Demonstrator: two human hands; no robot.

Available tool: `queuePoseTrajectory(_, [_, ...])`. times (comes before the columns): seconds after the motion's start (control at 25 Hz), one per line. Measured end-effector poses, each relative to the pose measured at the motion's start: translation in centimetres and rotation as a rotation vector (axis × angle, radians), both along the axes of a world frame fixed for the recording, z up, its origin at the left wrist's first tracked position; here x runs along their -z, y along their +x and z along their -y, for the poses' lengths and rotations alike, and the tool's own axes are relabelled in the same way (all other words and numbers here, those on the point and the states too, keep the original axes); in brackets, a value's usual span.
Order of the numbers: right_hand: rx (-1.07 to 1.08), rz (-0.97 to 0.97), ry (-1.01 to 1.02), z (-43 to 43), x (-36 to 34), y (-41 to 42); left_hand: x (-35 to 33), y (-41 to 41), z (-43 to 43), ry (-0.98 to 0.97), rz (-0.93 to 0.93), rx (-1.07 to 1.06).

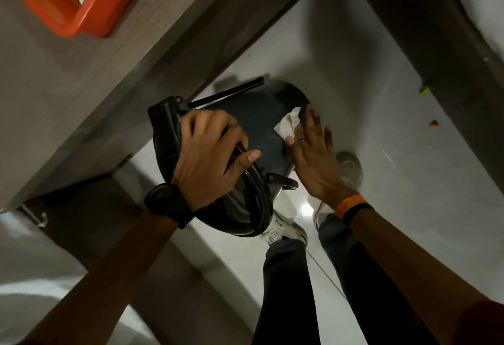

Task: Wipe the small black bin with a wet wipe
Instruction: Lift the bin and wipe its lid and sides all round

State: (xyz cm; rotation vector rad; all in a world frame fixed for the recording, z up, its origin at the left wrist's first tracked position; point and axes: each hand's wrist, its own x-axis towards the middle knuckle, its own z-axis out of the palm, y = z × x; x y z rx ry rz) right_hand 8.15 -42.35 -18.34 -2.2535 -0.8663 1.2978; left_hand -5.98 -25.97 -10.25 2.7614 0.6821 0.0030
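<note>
The small black bin (253,115) is held in the air, tipped on its side with its lidded top toward me and its base pointing away. My left hand (212,159) grips the lid rim, thumb pressed on the bin's side wall. A white wet wipe (286,126) lies against the right side of the bin. My right hand (313,153) presses flat on the wipe with fingers spread. A thin black pedal bar (229,92) sticks out along the bin's upper side.
A grey-brown table edge (131,80) runs diagonally just left of the bin, with an orange tray (73,17) on it. A dark table leg (436,44) stands at the right. My legs and white shoes (283,231) are below on the pale tiled floor (395,181).
</note>
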Motion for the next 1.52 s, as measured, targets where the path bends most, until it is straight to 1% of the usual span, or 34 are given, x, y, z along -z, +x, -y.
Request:
queuePoseTrajectory(0.04, [-0.027,-0.024,0.055,0.0,-0.6,-0.3,0.0,-0.1,-0.5,-0.012,0.007,-0.056])
queuePoseTrajectory(0.16, [-0.163,-0.173,0.357,-0.3,-3.1,-3.2,0.5,-0.8,-1.5,0.042,0.004,-0.218])
queuePoseTrajectory(0.2, [-0.222,-0.182,0.419,-0.4,-3.4,-3.9,0.6,-1.1,-1.6,0.073,-0.016,-0.269])
queuePoseTrajectory(0.24, [-0.271,-0.144,0.441,-0.7,-3.0,-4.3,0.7,-1.5,-1.4,0.095,-0.039,-0.316])
queuePoseTrajectory(0.28, [-0.288,-0.082,0.409,-1.1,-2.2,-4.1,0.6,-1.8,-1.1,0.095,-0.060,-0.349])
queuePoseTrajectory(0.32, [-0.264,-0.027,0.315,-1.7,-1.1,-3.6,0.6,-2.2,-0.8,0.074,-0.078,-0.366])
queuePoseTrajectory(0.36, [-0.205,0.003,0.171,-2.4,0.1,-2.8,0.5,-2.5,-0.5,0.038,-0.091,-0.368])
queuePoseTrajectory(0.4, [-0.131,0.010,0.016,-3.0,1.1,-1.6,0.5,-2.8,-0.2,0.006,-0.094,-0.364])
queuePoseTrajectory(0.44, [-0.063,-0.007,-0.094,-3.3,1.7,-0.8,0.5,-3.0,-0.1,-0.012,-0.090,-0.361])
queuePoseTrajectory(0.48, [-0.021,-0.039,-0.106,-3.4,1.8,-0.7,0.5,-2.9,-0.2,-0.021,-0.081,-0.367])
queuePoseTrajectory(0.52, [-0.018,-0.071,-0.016,-3.4,1.4,-1.3,0.6,-2.7,-0.4,-0.028,-0.070,-0.382])
queuePoseTrajectory(0.56, [-0.071,-0.097,0.148,-3.3,0.5,-2.6,0.6,-2.5,-0.9,-0.038,-0.059,-0.404])
queuePoseTrajectory(0.64, [-0.255,-0.159,0.455,-2.4,-1.5,-5.2,0.7,-1.8,-2.1,-0.052,-0.052,-0.414])
queuePoseTrajectory(0.68, [-0.326,-0.168,0.517,-2.0,-1.4,-5.2,0.8,-1.5,-2.8,-0.051,-0.055,-0.391])
queuePoseTrajectory(0.72, [-0.319,-0.164,0.510,-2.0,-0.8,-4.4,0.9,-1.2,-3.4,-0.041,-0.055,-0.374])
queuePoseTrajectory(0.76, [-0.239,-0.157,0.431,-2.2,0.1,-3.3,0.9,-0.7,-3.7,-0.025,-0.044,-0.392])
queuePoseTrajectory(0.8, [-0.085,-0.196,0.303,-2.5,0.9,-2.0,0.9,-0.2,-3.5,0.001,-0.023,-0.463])
queuePoseTrajectory(0.84, [0.112,-0.284,0.167,-2.9,1.5,-0.4,0.8,0.3,-2.7,0.028,0.002,-0.579])
queuePoseTrajectory(0.88, [0.284,-0.368,0.072,-3.2,2.0,0.8,0.6,0.8,-1.4,0.040,0.025,-0.685])
queuePoseTrajectory(0.92, [0.390,-0.432,0.037,-3.4,2.0,1.4,0.5,1.2,0.2,0.028,0.026,-0.727])
queuePoseTrajectory(0.96, [0.416,-0.464,0.047,-3.5,1.4,1.2,0.5,1.3,1.9,0.004,-0.004,-0.707])
queuePoseTrajectory(1.0, [0.389,-0.471,0.095,-3.4,0.5,0.8,0.6,1.3,3.5,-0.025,-0.046,-0.665])
queuePoseTrajectory(1.04, [0.315,-0.473,0.168,-3.2,-0.9,0.1,0.7,1.3,4.3,-0.047,-0.070,-0.641])
queuePoseTrajectory(1.16, [0.059,-0.555,0.452,-2.1,-4.4,-2.3,1.4,2.0,3.3,-0.047,-0.020,-0.711])
queuePoseTrajectory(1.2, [0.004,-0.576,0.520,-2.4,-4.9,-2.1,1.5,2.4,2.8,-0.042,0.002,-0.717])
queuePoseTrajectory(1.24, [-0.041,-0.553,0.543,-3.0,-4.7,-1.4,1.7,2.7,2.4,-0.041,0.017,-0.696])
queuePoseTrajectory(1.28, [-0.070,-0.491,0.522,-3.7,-3.9,-0.7,1.7,3.0,2.2,-0.044,0.025,-0.661])
queuePoseTrajectory(1.32, [-0.050,-0.436,0.457,-4.6,-2.8,0.3,1.8,3.3,2.2,-0.051,0.023,-0.630])
queuePoseTrajectory(1.36, [0.037,-0.414,0.352,-5.6,-1.7,1.4,1.7,3.5,2.2,-0.060,0.020,-0.614])
queuePoseTrajectory(1.44, [0.307,-0.403,0.105,-6.5,-0.2,3.4,1.4,3.9,2.4,-0.067,0.008,-0.593])
queuePoseTrajectory(1.48, [0.386,-0.404,0.056,-6.0,0.1,3.7,1.4,4.2,2.3,-0.063,-0.003,-0.582])
queuePoseTrajectory(1.52, [0.432,-0.436,0.049,-5.4,0.0,3.7,1.4,4.7,2.3,-0.058,-0.019,-0.574])
